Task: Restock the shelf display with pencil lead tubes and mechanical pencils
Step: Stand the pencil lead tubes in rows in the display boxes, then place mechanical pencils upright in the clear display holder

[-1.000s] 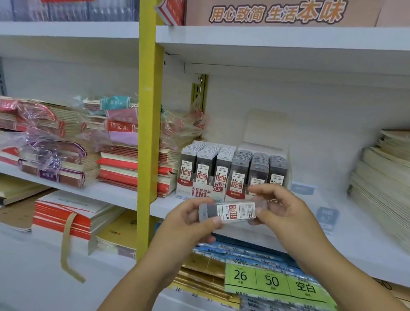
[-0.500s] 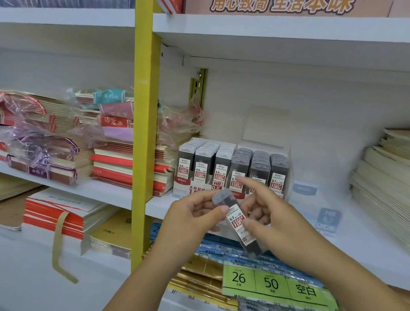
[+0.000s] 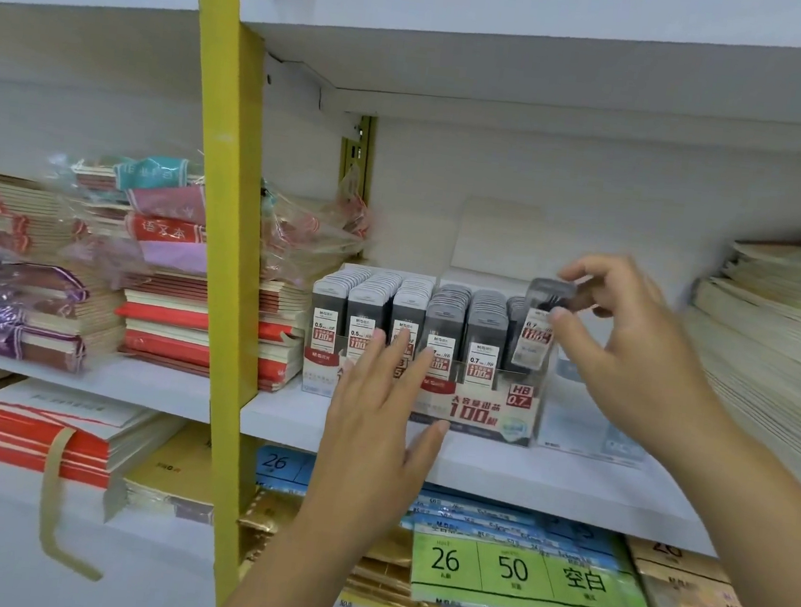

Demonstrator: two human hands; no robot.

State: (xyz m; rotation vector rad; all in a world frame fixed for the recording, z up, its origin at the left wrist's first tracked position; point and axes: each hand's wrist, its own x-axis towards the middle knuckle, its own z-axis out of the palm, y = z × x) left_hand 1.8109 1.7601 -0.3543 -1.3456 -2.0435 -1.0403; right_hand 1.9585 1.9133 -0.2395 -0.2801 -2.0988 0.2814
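A yellow upright post [image 3: 220,235] divides white shelving. Right of it, a shelf board [image 3: 567,489] sits under an upper shelf [image 3: 515,43] (softly, evenly lit) against a white back wall [image 3: 574,183]; left of it lie wrapped notebook stacks [image 3: 33,294].

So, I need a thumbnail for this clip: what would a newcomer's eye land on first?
The right hand pinches a lead tube by its top, at the right end of the display box on the middle shelf. The left hand is spread open in front of that box. A bright yellow post stands just left.
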